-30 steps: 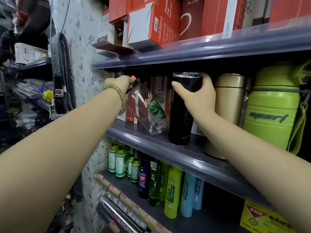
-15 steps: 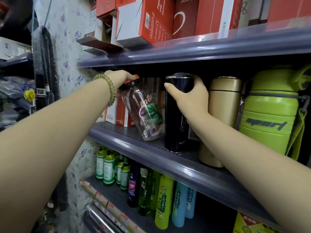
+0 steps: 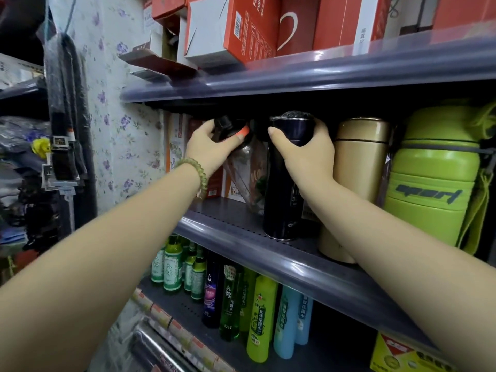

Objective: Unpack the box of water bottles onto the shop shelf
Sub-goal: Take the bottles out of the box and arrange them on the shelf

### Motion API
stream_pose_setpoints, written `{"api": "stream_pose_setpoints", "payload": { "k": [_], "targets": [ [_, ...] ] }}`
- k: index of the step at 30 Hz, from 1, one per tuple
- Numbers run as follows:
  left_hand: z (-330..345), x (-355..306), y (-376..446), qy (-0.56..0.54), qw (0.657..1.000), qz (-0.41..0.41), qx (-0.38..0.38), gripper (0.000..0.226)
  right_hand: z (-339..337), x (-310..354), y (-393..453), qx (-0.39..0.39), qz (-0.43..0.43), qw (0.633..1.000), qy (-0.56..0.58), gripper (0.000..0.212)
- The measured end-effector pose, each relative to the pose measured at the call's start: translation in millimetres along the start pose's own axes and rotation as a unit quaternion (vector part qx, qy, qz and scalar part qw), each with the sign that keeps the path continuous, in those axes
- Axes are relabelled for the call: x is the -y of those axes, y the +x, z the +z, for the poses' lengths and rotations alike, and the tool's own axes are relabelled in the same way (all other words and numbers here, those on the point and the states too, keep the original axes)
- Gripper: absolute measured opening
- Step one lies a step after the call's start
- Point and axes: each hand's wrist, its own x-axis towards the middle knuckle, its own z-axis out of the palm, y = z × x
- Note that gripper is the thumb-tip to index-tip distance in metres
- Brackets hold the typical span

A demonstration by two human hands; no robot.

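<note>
My left hand (image 3: 208, 147) grips the black and orange cap of a clear plastic bottle (image 3: 248, 173), which leans on the middle shelf (image 3: 241, 234) just left of a tall black flask (image 3: 279, 200). My right hand (image 3: 303, 154) is curled round the top of that black flask, which stands upright near the shelf's front edge. The clear bottle's lower part is partly hidden behind the flask and my left hand. No box of bottles is in view.
A gold flask (image 3: 359, 167) and a large green sport flask (image 3: 432, 189) stand right of the black one. Red cartons (image 3: 252, 25) fill the shelf above, close over the bottle tops. Green and blue bottles (image 3: 257, 312) line the lower shelf. Boxes (image 3: 177, 146) stand behind.
My left hand has pushed the clear bottle further in and more upright, up against the black flask. My right hand has stayed on the flask's top. The view has closed in on the shelf.
</note>
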Motion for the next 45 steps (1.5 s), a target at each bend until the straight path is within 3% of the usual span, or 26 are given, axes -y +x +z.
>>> {"api": "stream_pose_setpoints", "payload": {
  "k": [3,6,11,16,22,31,36,41,43,45],
  "targets": [
    [2.7,6.5,0.9,-0.033,0.999,0.016,-0.023,0.056,-0.5,-1.2,1.5,-0.005,0.006,1.0,0.001,0.055],
    [2.9,-0.4,-1.1,-0.031,0.998,0.034,-0.049,0.08,-1.0,-2.3,-0.2,-0.009,0.004,1.0,0.003,0.055],
    [0.7,-5.0,-5.8,0.03,0.991,0.099,-0.087,0.051,2.4,-2.1,0.5,-0.007,-0.006,1.0,-0.006,0.057],
    [2.8,-5.1,-8.8,0.036,0.983,0.113,-0.141,0.049,7.7,-6.3,4.1,-0.004,0.003,1.0,-0.018,0.059],
    [26.1,6.2,-2.2,0.027,0.99,0.107,-0.084,0.054,4.8,-14.2,8.1,-0.006,0.01,1.0,-0.024,0.054],
    [39.6,12.9,9.4,0.034,0.995,0.086,-0.027,0.059,11.4,-18.4,9.7,0.0,0.018,0.997,-0.072,0.066],
    [38.4,28.3,-12.7,0.042,0.993,0.104,0.021,0.08,8.7,-22.2,-1.7,0.02,0.054,0.996,-0.072,0.082],
    [32.6,50.9,-29.1,0.088,0.982,0.165,0.018,0.11,5.7,-41.0,-29.5,0.056,0.085,0.99,-0.094,0.091],
    [28.9,50.5,-30.9,0.112,0.982,0.151,0.014,0.116,0.2,-46.9,-36.6,0.091,0.092,0.987,-0.093,0.096],
    [25.8,53.0,-32.9,0.119,0.989,0.087,0.013,0.116,-4.6,-48.4,-39.0,0.104,0.095,0.986,-0.094,0.088]
  ]
}}
